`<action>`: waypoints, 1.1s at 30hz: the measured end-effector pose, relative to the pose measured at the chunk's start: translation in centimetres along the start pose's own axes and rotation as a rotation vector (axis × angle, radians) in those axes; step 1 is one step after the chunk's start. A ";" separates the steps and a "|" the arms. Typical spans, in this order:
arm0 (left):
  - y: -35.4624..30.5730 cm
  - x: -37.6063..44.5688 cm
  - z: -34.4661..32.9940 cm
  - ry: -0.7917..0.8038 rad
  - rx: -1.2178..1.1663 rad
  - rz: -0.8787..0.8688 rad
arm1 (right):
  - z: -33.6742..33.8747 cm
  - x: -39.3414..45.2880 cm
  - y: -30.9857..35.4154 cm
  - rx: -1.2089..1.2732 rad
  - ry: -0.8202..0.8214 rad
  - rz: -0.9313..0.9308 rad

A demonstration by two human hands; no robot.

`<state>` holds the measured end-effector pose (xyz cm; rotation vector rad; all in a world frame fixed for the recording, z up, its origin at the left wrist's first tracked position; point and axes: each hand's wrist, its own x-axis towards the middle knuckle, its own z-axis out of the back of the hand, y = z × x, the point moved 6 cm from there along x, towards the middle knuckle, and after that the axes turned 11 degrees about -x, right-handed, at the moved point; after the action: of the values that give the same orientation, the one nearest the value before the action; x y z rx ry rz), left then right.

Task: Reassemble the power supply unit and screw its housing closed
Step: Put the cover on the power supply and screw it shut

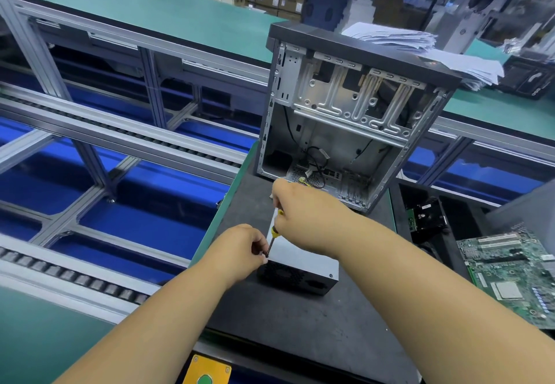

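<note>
The right hand [295, 206] is curled around the handle of a slim screwdriver with a yellow-and-black grip and dark metal shaft [271, 238], holding it nearly upright with a slight lean. The left hand [244, 248] pinches the lower shaft close to the tip, its fingers bent inward, steadying the tip at the top left edge of the box-shaped power supply unit with a pale grey sheet-metal housing [300, 260]. The unit lies flat on a dark, matte rubber mat [300, 329] that covers the worktop, and its near face is black with a perforated honeycomb grille. A small screw head shows at the near right corner of the smooth top panel.

Just behind the unit stands an open desktop computer case of bare stamped steel [345, 119], its side panel off, showing ribbed drive brackets and loose black cables at the bottom. A loose stack of white paper sheets [420, 50] rests on top of the case. To the right of the mat lies a green printed circuit motherboard [516, 275] with a square silver chip and rows of slots, and beyond it a black cooling fan assembly [426, 215]. Left of the worktop runs an aluminium-framed roller conveyor [75, 275] over blue flooring. A yellow plate with a green button [207, 371] sits at the near edge.
</note>
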<state>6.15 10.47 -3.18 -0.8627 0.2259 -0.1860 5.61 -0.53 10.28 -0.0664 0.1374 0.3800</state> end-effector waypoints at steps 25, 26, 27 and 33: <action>0.0 -0.1 0.2 -0.002 -0.059 0.046 | -0.5 0.5 -1.0 -0.355 -0.005 -0.204; -0.1 -0.2 0.2 0.000 -0.054 0.040 | -0.6 0.2 -0.9 -0.300 -0.023 -0.176; -0.2 -0.2 0.2 0.003 -0.053 0.035 | -0.7 -0.1 -0.7 -0.204 -0.032 -0.140; 0.1 -0.1 0.1 0.000 -0.058 0.060 | 0.0 0.0 -1.0 -0.149 0.034 -0.112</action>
<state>6.10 10.64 -3.17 -0.9122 0.2579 -0.1245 6.04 -1.46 10.28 -0.2270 0.1381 0.2766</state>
